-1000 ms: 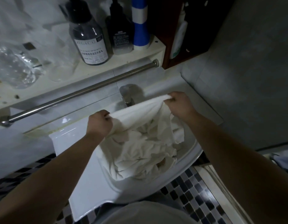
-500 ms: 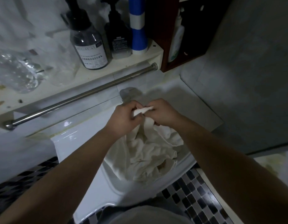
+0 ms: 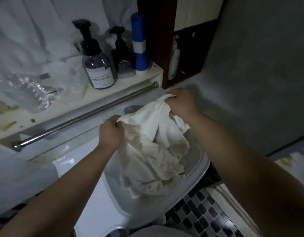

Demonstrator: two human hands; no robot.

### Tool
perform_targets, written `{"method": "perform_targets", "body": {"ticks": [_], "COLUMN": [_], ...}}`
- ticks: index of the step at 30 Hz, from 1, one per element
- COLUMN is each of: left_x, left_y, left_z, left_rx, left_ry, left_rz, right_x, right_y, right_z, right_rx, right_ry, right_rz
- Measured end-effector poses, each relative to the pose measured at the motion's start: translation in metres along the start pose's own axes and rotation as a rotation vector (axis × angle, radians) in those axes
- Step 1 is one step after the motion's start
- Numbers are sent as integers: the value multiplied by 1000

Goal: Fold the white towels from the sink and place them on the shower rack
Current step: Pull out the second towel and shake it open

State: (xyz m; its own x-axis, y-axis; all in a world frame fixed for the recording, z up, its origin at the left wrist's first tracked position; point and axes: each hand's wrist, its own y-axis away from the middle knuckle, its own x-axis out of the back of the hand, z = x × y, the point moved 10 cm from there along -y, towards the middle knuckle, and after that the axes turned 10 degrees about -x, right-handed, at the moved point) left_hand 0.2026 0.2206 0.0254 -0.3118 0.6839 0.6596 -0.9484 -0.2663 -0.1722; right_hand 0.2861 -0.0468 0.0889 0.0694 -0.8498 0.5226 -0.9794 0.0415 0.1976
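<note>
Far left on the shelf (image 3: 113, 90): clear plastic bottle (image 3: 26, 93) lying down, then pump bottle (image 3: 98, 69) w/ white label, smaller dark pump bottle (image 3: 123, 60), blue-white tube (image 3: 139, 47) upright. Steel rail (image 3: 86, 115) runs below the shelf edge. Left hand (image 3: 111, 132), fingers pinched shut on one corner of a white towel (image 3: 147, 122), held above the sink (image 3: 194, 182). Rest of the towels (image 3: 156, 161) bunched in the basin. Right hand (image 3: 181, 103), higher & nearer the wall, fingers closed on the other corner; edge stretched btwn both hands.
</note>
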Motion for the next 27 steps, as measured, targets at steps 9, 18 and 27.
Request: {"method": "perform_targets", "body": {"ticks": [9,18,27], "left_x": [27,80,121], "left_y": [-12,14,2], "left_z": [129,135,101], "left_rx": [-456,-620,-457], "left_ry": [226,181,105], "left_rz": [-112,-142,56], "right_x": [-51,1,80], "right_y": [76,94,127], "right_z": [-64,-70,-98], "right_rx": [112,0,10], "right_ry": [49,-77,-268], "right_rz": [-298,196,527]}}
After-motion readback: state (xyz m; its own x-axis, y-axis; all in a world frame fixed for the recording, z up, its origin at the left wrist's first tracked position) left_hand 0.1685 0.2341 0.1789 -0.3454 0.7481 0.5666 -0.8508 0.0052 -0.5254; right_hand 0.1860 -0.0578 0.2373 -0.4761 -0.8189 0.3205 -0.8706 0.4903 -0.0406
